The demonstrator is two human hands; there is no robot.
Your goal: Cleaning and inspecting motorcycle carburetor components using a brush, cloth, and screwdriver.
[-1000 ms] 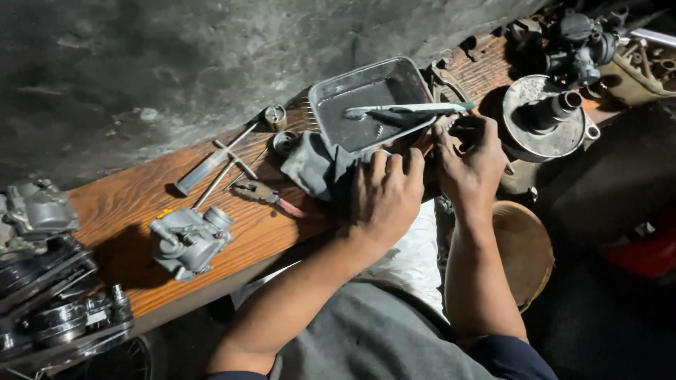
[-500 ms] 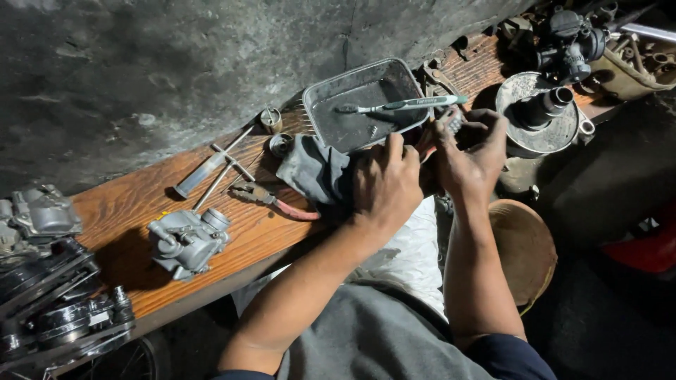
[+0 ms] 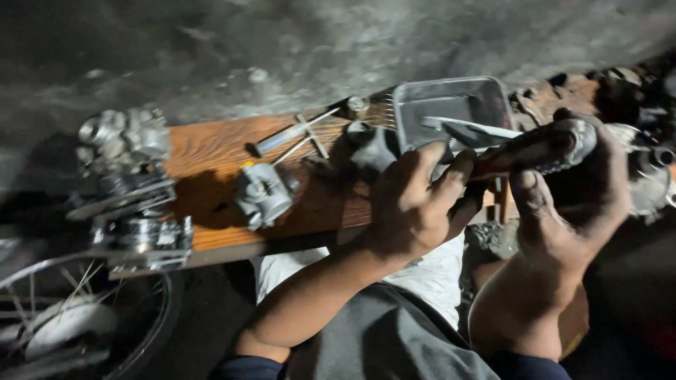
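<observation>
Both hands are working in front of the near edge of the orange-brown wooden plank surface. The left hand is curling its fingers around one end of a dark, greasy, elongated metal part, knuckles up. The right hand is gripping the other, rounder end of the same part, thumb lying along its underside, fingers wrapped over the top. The part is being held in the air, tilted slightly, just ahead of the surface's near edge and below a shallow rectangular grey metal tray, which is sitting toward the right end of the surface with a long pale tool lying in it. A grey crumpled rag is lying just left of the tray. A small grey cast-metal carburettor body is standing near the middle of the surface, close to the near edge, with a slim metal screwdriver lying behind it toward the far edge. A cluster of dull silver engine parts is crowding the left end, above a spoked wheel. Motion blur is softening the finer detail.
</observation>
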